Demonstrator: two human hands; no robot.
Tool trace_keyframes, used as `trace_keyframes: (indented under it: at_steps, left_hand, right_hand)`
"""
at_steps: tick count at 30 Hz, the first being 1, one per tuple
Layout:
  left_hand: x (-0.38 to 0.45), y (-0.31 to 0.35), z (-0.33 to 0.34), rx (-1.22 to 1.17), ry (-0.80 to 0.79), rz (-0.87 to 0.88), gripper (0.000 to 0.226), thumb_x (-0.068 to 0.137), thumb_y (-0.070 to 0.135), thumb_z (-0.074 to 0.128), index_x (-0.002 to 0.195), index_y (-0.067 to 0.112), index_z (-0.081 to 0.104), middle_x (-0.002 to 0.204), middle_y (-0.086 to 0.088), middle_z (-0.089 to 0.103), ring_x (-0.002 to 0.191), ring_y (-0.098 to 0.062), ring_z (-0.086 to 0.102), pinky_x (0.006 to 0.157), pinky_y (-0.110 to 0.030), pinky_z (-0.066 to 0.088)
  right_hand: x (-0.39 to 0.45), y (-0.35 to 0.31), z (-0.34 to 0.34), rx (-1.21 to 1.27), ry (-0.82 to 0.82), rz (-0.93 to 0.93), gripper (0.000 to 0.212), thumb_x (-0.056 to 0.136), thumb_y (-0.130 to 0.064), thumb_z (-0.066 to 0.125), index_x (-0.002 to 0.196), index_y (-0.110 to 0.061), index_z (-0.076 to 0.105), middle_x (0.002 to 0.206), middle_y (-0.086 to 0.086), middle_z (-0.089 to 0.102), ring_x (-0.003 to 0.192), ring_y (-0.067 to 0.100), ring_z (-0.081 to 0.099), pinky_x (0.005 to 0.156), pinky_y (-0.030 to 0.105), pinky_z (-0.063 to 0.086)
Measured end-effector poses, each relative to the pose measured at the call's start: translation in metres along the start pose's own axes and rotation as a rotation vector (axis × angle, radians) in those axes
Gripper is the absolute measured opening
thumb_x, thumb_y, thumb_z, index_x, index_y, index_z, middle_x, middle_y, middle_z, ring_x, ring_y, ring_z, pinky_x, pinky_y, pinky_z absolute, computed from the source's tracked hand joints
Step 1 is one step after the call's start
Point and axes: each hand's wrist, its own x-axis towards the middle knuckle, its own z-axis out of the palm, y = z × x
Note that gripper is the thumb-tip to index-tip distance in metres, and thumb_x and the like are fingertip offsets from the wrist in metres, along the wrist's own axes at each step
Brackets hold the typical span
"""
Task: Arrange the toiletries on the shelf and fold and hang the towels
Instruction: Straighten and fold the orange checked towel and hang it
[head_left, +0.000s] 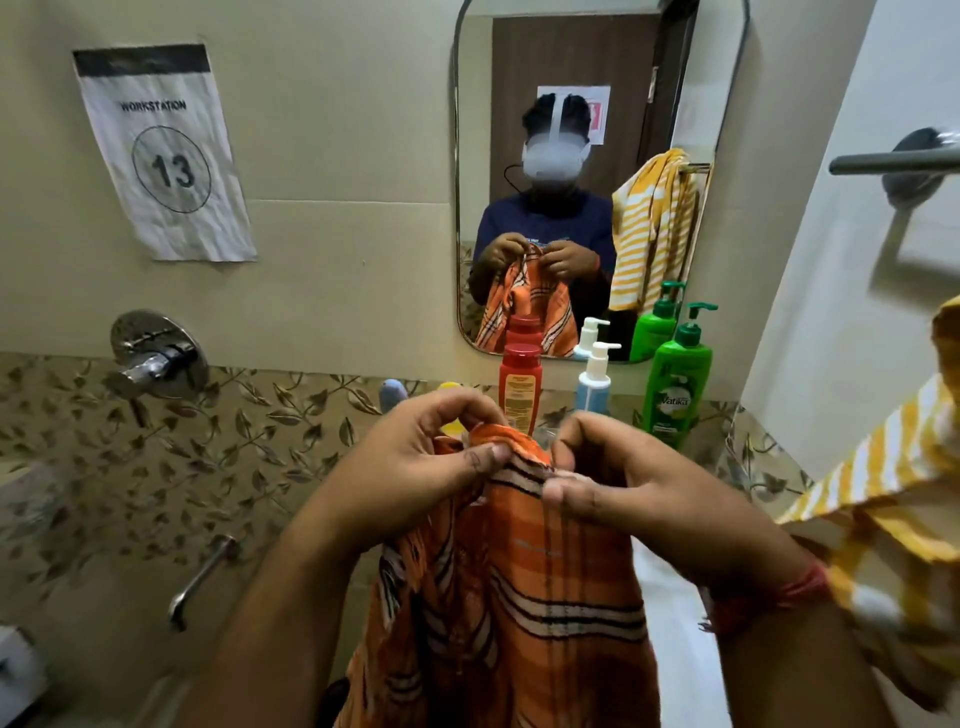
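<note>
An orange towel (524, 582) with dark and white stripes hangs down in front of me. My left hand (415, 457) pinches its top edge on the left. My right hand (623, 483) pinches the same edge on the right, and the two hands sit close together. Behind them stand a red bottle (520, 387), a blue-and-white pump bottle (594, 382) and a green pump bottle (675, 384). The shelf under them is hidden by my hands. A yellow-and-white striped towel (893, 478) hangs at the right edge.
A mirror (587, 156) on the wall shows the person holding the towel. A metal towel bar (893, 161) sticks out at upper right. A chrome tap handle (156, 358) and a spout (200, 582) are on the tiled wall at left. A paper sign (166, 150) reads 13.
</note>
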Motion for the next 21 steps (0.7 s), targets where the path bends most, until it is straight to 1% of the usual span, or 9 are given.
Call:
trace_keyframes:
  at_steps: [2,5,8,11,13,15,17,19,21]
  left_hand:
    - [0.002,0.0,0.004,-0.019,-0.035,0.005,0.012,0.09,0.018,0.071,0.093,0.029,0.069,0.101,0.004,0.067,0.09,-0.02,0.072,0.074,-0.032,0.06]
    - [0.002,0.0,0.003,-0.001,-0.002,0.021,0.012,0.09,0.015,0.071,0.091,0.028,0.07,0.097,0.004,0.067,0.088,-0.018,0.071,0.07,-0.028,0.058]
    - [0.002,-0.004,-0.003,-0.089,0.156,-0.016,0.018,0.09,0.009,0.07,0.084,0.025,0.071,0.09,0.003,0.07,0.082,-0.019,0.072,0.066,-0.029,0.059]
    - [0.005,-0.012,-0.011,-0.097,0.373,-0.011,0.022,0.09,0.008,0.07,0.081,0.027,0.072,0.09,-0.004,0.072,0.081,-0.018,0.07,0.068,-0.032,0.06]
    - [0.007,-0.016,-0.012,-0.083,0.469,-0.014,0.019,0.09,0.01,0.071,0.083,0.027,0.071,0.091,-0.004,0.072,0.08,-0.018,0.07,0.067,-0.033,0.06]
    - [0.008,-0.018,-0.011,-0.116,0.51,-0.041,0.017,0.091,0.01,0.07,0.085,0.026,0.071,0.092,-0.003,0.072,0.08,-0.019,0.071,0.065,-0.033,0.06]
    - [0.01,-0.02,-0.01,-0.108,0.531,-0.064,0.015,0.091,0.01,0.07,0.086,0.025,0.071,0.091,-0.002,0.072,0.079,-0.019,0.072,0.063,-0.032,0.06]
    - [0.011,-0.021,-0.009,-0.093,0.571,-0.066,0.017,0.091,0.009,0.07,0.085,0.025,0.072,0.089,0.001,0.072,0.078,-0.018,0.071,0.062,-0.031,0.06]
    - [0.013,-0.022,-0.008,-0.085,0.597,-0.071,0.018,0.091,0.01,0.07,0.084,0.026,0.071,0.089,0.001,0.072,0.078,-0.019,0.072,0.063,-0.032,0.06]
  right_hand:
    - [0.006,-0.002,0.006,0.139,0.042,-0.02,0.022,0.084,-0.021,0.075,0.091,-0.015,0.056,0.085,0.003,0.062,0.078,0.015,0.061,0.07,0.031,0.051]
    - [0.009,0.0,0.006,0.102,0.111,-0.059,0.025,0.083,-0.017,0.076,0.101,-0.013,0.059,0.084,0.002,0.064,0.077,0.016,0.062,0.067,0.029,0.053]
    - [0.002,0.001,-0.001,0.172,0.172,-0.042,0.02,0.083,-0.015,0.073,0.1,-0.01,0.064,0.081,0.0,0.068,0.076,0.016,0.066,0.064,0.027,0.055]
    - [-0.003,0.002,-0.01,0.219,0.288,-0.007,0.016,0.082,-0.024,0.066,0.091,-0.011,0.067,0.078,0.003,0.067,0.071,0.015,0.065,0.057,0.023,0.053]
    - [-0.005,0.001,-0.017,0.106,0.323,0.034,0.022,0.084,-0.032,0.062,0.088,-0.012,0.068,0.076,0.001,0.067,0.071,0.015,0.064,0.058,0.023,0.052]
    - [-0.008,-0.003,-0.022,-0.058,0.264,0.127,0.022,0.088,-0.035,0.062,0.087,-0.015,0.071,0.076,-0.003,0.069,0.072,0.012,0.066,0.06,0.022,0.052]
    - [-0.009,-0.003,-0.025,-0.303,0.198,0.258,0.02,0.09,-0.036,0.066,0.086,-0.017,0.07,0.077,-0.005,0.069,0.073,0.009,0.067,0.061,0.025,0.052]
    - [-0.007,-0.003,-0.024,-0.636,0.195,0.338,0.013,0.09,-0.031,0.066,0.089,-0.018,0.066,0.085,-0.003,0.068,0.078,0.012,0.066,0.066,0.034,0.056]
    - [-0.003,-0.004,-0.02,-0.839,0.24,0.309,0.005,0.088,-0.023,0.063,0.089,-0.019,0.06,0.087,-0.001,0.063,0.08,0.013,0.06,0.065,0.032,0.051]
